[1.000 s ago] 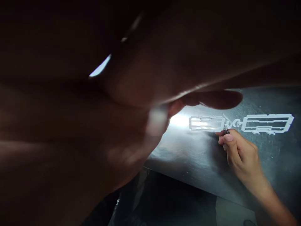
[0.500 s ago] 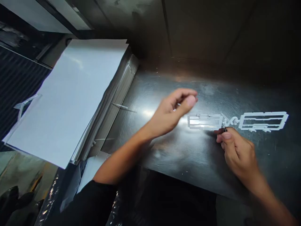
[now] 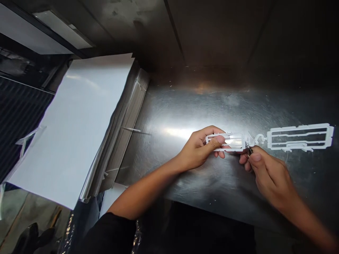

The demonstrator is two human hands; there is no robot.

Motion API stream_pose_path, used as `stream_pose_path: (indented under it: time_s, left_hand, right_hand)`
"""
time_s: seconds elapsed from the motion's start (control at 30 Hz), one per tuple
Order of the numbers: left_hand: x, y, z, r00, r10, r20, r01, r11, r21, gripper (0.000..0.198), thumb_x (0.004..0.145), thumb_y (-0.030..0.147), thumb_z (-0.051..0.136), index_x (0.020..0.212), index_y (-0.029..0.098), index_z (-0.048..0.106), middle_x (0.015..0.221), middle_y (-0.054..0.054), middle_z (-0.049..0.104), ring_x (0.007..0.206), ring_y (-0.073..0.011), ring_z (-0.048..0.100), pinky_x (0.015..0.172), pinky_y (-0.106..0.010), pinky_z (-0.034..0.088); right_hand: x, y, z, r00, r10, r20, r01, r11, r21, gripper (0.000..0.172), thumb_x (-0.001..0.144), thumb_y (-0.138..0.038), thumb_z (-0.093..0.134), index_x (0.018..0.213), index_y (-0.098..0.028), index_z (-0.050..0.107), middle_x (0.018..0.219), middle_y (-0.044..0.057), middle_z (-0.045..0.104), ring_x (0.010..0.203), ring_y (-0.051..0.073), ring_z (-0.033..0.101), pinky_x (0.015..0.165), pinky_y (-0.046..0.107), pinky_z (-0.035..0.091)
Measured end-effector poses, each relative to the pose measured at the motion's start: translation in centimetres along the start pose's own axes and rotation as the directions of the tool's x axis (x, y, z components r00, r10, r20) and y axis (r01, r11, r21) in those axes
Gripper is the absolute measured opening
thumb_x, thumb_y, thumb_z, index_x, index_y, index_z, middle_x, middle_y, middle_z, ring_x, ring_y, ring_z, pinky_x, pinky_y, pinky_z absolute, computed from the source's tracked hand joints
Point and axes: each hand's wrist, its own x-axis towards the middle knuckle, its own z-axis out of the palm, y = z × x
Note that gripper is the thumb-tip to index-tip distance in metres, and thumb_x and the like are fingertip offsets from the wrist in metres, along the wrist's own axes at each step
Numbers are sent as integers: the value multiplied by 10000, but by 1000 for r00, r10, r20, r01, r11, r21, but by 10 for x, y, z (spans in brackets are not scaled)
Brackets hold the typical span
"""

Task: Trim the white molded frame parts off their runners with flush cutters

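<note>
My left hand (image 3: 198,148) grips the left section of a white plastic model-kit runner (image 3: 237,141), thumb on top and fingers beneath. The right section of the runner (image 3: 299,135) lies on the steel table, joined through a thin curved middle piece. My right hand (image 3: 270,176) pinches a small dark cutter (image 3: 249,150), probably sprue nippers, with its tip at the runner's middle. The cutter's handles are hidden inside my fingers.
A large white sheet (image 3: 74,123) lies on a thick stack of flat packaged sheets (image 3: 127,130) beyond the table's left edge. A dark metal wall (image 3: 212,38) rises behind the table. My black sleeve (image 3: 108,234) shows at the bottom.
My left hand has come down from above the table and taken hold of the runner's left section. My right hand stays at the runner's middle with the cutter.
</note>
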Motion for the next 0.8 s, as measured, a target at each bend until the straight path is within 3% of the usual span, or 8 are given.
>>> stream_pose_path:
  time_s: [0.3,0.63,0.8]
  left_hand:
    - [-4,1,1,1000,7,-17,-7,1000,8,343,1092,486,890,1129,170,764,932,-41,835,761,-131,789,712,-231,609]
    - [-6,1,2,999,50,-17,-50,999,20,276,1112,425,877,1145,168,782,940,-35,849,773,-115,795,738,-210,629]
    - [-6,-1,4,997,80,-20,-80,996,27,267,1117,417,869,1150,168,777,957,-38,845,788,-127,801,734,-227,629]
  right_hand:
    - [-2,1,0,998,-59,-27,56,993,-103,521,1378,-537,455,983,-250,637,997,-9,751,818,172,716,668,325,497]
    - [1,-1,0,990,-137,-20,130,970,-204,528,1391,-521,410,1003,-240,632,915,-18,675,743,153,659,659,316,493]
    - [4,-4,2,985,-167,-33,154,956,-252,523,1392,-498,402,971,-241,576,784,-48,570,617,141,562,591,309,441]
